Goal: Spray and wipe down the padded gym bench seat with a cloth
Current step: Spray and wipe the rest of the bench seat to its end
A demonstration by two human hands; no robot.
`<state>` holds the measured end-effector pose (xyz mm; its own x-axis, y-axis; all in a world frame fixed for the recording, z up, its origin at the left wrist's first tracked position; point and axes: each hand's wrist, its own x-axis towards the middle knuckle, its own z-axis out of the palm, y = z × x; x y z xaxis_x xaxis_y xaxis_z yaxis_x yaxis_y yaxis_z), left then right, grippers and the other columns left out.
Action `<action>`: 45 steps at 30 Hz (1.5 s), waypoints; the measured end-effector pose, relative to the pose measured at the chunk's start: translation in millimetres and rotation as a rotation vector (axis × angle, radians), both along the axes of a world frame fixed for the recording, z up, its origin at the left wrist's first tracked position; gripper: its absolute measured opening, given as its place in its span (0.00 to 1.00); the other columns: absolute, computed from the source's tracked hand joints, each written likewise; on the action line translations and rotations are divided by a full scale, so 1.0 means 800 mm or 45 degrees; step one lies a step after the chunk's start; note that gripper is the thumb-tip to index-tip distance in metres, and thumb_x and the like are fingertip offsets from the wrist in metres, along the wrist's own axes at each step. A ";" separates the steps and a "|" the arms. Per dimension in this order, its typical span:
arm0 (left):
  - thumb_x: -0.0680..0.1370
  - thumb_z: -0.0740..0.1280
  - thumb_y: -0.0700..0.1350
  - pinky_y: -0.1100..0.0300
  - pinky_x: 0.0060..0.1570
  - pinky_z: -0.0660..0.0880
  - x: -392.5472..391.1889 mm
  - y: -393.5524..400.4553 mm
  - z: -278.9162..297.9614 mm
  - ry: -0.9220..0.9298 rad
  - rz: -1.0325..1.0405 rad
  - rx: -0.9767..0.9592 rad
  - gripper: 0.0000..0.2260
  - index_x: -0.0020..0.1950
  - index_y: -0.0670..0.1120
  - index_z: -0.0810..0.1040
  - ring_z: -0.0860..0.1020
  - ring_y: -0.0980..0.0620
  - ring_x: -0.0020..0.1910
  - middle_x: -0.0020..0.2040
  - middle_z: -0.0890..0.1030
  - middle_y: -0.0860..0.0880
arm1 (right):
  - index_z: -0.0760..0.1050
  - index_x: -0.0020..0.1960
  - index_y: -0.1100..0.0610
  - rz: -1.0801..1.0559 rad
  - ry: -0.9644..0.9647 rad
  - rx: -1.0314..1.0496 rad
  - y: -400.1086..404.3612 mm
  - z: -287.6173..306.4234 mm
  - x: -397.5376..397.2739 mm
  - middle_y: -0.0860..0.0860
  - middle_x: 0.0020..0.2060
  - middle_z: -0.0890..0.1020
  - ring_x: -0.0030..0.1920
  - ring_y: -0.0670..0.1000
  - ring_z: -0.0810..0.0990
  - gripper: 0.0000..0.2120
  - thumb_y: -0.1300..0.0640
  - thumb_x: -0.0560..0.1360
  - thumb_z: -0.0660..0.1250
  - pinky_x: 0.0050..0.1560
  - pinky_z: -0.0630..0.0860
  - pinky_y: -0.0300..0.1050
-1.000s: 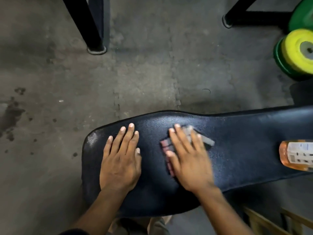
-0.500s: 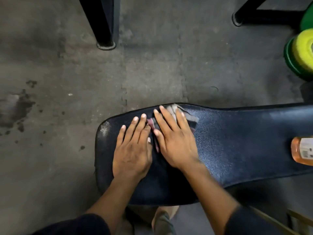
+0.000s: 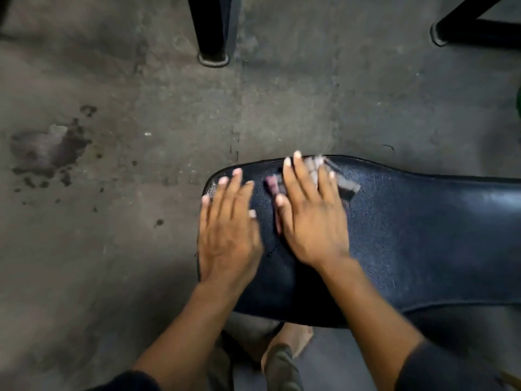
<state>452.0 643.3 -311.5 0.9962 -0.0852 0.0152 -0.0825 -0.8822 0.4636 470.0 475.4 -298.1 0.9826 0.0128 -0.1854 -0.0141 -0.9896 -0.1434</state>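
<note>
The black padded bench seat (image 3: 408, 244) runs from the middle of the view to the right edge, its rounded end at the left. My left hand (image 3: 228, 235) lies flat on that rounded end, fingers spread, holding nothing. My right hand (image 3: 313, 218) presses flat on a dark checked cloth (image 3: 345, 186), whose grey and reddish edges show around my fingers near the seat's far edge. Both hands are blurred. The spray bottle is out of view.
Grey concrete floor with dark wet stains (image 3: 50, 150) at the left. A black frame leg (image 3: 212, 29) stands on the floor beyond the seat, another black frame foot (image 3: 451, 29) at top right. My foot (image 3: 287, 351) shows under the seat.
The view has swung left, so the orange bottle and the weight plates left the frame. My right hand and the cloth stay near the seat's far edge, drawn slightly apart from the left hand.
</note>
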 end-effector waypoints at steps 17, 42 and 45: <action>0.87 0.52 0.52 0.44 0.85 0.58 -0.042 0.053 -0.022 0.060 -0.049 0.087 0.28 0.88 0.48 0.56 0.50 0.45 0.89 0.89 0.53 0.49 | 0.52 0.89 0.49 -0.048 0.180 0.039 0.048 0.022 0.067 0.49 0.89 0.55 0.89 0.60 0.53 0.30 0.43 0.89 0.47 0.87 0.48 0.62; 0.87 0.50 0.51 0.43 0.86 0.57 -0.044 0.057 -0.019 0.165 -0.007 -0.048 0.29 0.88 0.45 0.54 0.49 0.48 0.89 0.89 0.50 0.48 | 0.66 0.85 0.52 0.071 0.003 0.082 0.053 0.028 0.027 0.51 0.85 0.67 0.86 0.59 0.63 0.29 0.44 0.88 0.48 0.87 0.56 0.61; 0.87 0.51 0.51 0.43 0.86 0.54 -0.042 0.059 -0.022 0.183 0.003 -0.101 0.29 0.88 0.46 0.55 0.49 0.49 0.89 0.90 0.51 0.49 | 0.64 0.86 0.52 -0.242 0.024 0.058 0.032 0.021 0.053 0.53 0.86 0.65 0.85 0.64 0.62 0.29 0.44 0.88 0.49 0.86 0.55 0.64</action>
<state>418.3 690.8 -328.8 0.9888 -0.0874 -0.1212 -0.0084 -0.8423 0.5389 512.7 501.1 -281.6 0.9646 -0.1637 -0.2069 -0.2030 -0.9614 -0.1858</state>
